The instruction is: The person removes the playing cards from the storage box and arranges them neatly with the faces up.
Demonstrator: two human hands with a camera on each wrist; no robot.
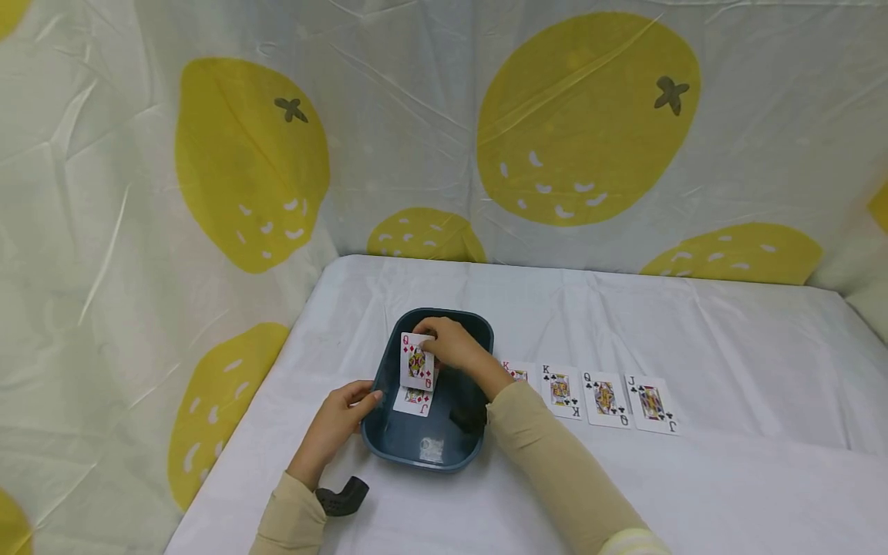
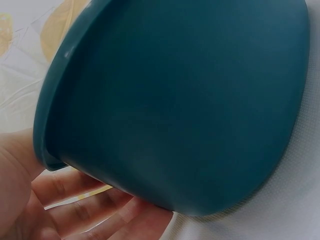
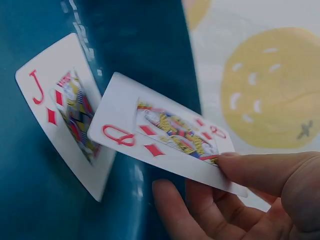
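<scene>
My right hand (image 1: 451, 343) pinches a queen of diamonds playing card (image 3: 165, 137) between thumb and fingers, above the inside of a dark teal plastic basin (image 1: 398, 435). In the right wrist view, a jack of diamonds (image 3: 62, 117) lies in the basin, partly behind the queen. At the basin's left side, my left hand (image 1: 340, 420) holds the rim. The left wrist view shows its fingers (image 2: 95, 207) against the outer wall, with the thumb side up at the rim. The thumb's tip is hidden there.
Right of the basin, a row of face-up cards lies on the white cloth: a red king (image 1: 516, 371) partly behind my right arm, a black king (image 1: 560, 391), a black queen (image 1: 606, 399) and a black jack (image 1: 652, 405). A lemon-print curtain (image 1: 416, 139) hangs behind the table.
</scene>
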